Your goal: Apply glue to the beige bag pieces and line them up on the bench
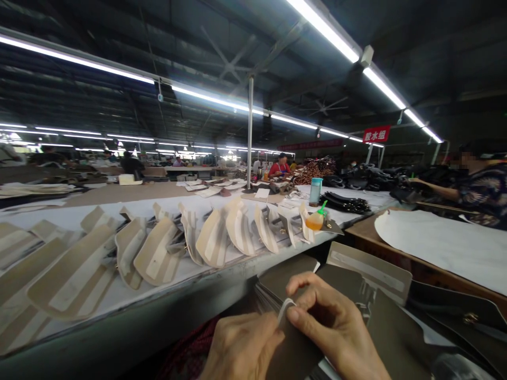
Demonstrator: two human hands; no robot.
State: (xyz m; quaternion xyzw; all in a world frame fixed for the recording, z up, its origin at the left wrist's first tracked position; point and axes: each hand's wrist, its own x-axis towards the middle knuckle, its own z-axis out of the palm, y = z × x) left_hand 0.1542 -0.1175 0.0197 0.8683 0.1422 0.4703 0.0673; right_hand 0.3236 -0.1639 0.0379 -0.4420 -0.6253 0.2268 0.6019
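My left hand [243, 345] and my right hand [335, 322] are close together at the bottom centre. Between them is a dark brown leather piece [295, 351] with a pale, curved edge strip [285, 310]. The thumb and forefinger of my right hand pinch the end of this edge. My left hand's fingers curl around the piece's near side, and its fingertips are partly hidden. Under and beyond my hands lie more dark brown panels [388, 324]. A beige-backed panel [370, 269] with a whitish strip leans behind my right hand.
Along the table [190, 290], several curved beige flaps [158, 250] stand in a row. A squeeze bottle [314, 220] of orange liquid with a green nozzle and a turquoise-topped bottle [316, 191] are farther back. White sheeting [439, 243] covers the right-hand surface, near a person [483, 184].
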